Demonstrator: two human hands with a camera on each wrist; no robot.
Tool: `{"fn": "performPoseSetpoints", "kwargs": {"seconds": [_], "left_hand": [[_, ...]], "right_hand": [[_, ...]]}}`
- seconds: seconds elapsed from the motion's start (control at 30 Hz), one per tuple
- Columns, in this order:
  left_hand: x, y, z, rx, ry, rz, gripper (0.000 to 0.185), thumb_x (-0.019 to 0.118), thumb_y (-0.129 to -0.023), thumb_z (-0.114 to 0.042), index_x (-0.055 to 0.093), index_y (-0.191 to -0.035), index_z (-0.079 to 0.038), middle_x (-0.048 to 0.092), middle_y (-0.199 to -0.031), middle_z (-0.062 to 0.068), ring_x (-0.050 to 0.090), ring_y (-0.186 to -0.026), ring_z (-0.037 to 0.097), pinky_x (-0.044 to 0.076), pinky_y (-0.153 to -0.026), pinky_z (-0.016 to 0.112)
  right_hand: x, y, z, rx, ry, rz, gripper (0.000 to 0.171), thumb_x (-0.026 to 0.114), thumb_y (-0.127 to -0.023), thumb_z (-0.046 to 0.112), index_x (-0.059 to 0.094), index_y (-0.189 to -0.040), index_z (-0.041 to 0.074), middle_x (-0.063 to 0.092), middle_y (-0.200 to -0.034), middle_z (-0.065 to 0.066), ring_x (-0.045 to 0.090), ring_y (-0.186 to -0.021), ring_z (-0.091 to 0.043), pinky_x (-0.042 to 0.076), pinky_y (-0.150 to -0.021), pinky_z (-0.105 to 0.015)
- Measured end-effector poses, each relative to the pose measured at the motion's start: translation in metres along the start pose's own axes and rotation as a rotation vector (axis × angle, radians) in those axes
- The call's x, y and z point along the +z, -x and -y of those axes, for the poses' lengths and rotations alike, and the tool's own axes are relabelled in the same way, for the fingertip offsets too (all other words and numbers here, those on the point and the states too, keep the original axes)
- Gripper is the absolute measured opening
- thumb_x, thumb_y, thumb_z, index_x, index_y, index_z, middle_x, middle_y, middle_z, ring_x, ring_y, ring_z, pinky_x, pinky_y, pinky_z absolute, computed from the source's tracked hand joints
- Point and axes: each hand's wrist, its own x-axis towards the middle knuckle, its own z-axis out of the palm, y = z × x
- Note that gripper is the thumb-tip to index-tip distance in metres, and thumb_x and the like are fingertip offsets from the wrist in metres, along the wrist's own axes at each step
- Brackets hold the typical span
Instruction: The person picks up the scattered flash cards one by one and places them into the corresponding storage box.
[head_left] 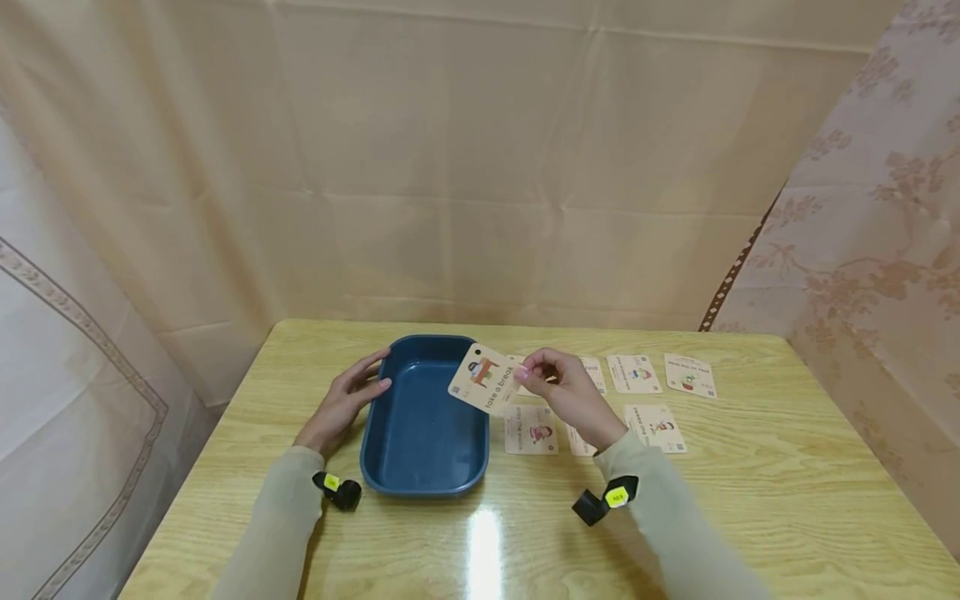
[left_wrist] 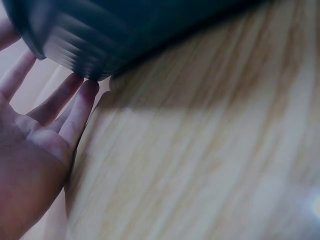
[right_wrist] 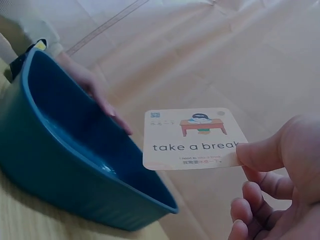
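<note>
Placing of a printed card, clock positions read about the centre of the blue tray (head_left: 427,442) in the head view. The right hand (head_left: 566,392), at about 3 o'clock, pinches the "take a break" card (head_left: 483,375) by one edge between thumb and fingers. The card is at 2 o'clock, overlapping the tray's rim in this view; the right wrist view shows it raised. The left hand (head_left: 345,400), at 9 to 10 o'clock, rests extended fingers against the tray's side. Loose cards (head_left: 633,375) lie in two rows on the table (head_left: 795,508), towards 3 o'clock. The step in hand appears to be transfer of the card; the next move would probably call for a shift towards 8 o'clock, then release inside the rim.
</note>
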Motion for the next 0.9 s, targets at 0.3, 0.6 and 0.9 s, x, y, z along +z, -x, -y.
{"fn": "performPoseSetpoints", "kwargs": {"seconds": [0.3,0.6,0.9], "left_hand": [[0.001,0.0,-0.002,-0.004,-0.004,-0.011,0.066,0.07,-0.098,-0.033,0.041,-0.156,-0.022,0.031,-0.162,0.013,0.029,-0.147,0.035,0.022,-0.12,0.058],[0.001,0.0,-0.001,-0.009,-0.003,-0.008,0.066,0.069,-0.098,-0.033,0.041,-0.157,-0.022,0.031,-0.162,0.013,0.029,-0.147,0.035,0.021,-0.12,0.058],[0.001,0.0,-0.001,-0.006,0.002,-0.003,0.065,0.068,-0.099,-0.033,0.041,-0.156,-0.022,0.032,-0.162,0.013,0.03,-0.147,0.035,0.021,-0.119,0.059]], "right_hand": [[0.02,-0.008,-0.006,0.017,-0.012,-0.014,0.015,0.067,-0.1,0.016,0.065,-0.1,0.002,0.06,-0.092,-0.007,0.053,-0.085,-0.023,0.045,-0.074,-0.029],[0.033,-0.01,-0.014,0.049,0.001,-0.027,0.011,0.067,-0.1,0.016,0.065,-0.099,0.005,0.055,-0.088,-0.005,0.052,-0.084,-0.022,0.043,-0.072,-0.029],[0.04,-0.011,-0.018,0.086,0.0,-0.038,0.01,0.069,-0.098,0.015,0.065,-0.098,0.006,0.05,-0.082,-0.004,0.05,-0.079,-0.021,0.04,-0.066,-0.028]]}}
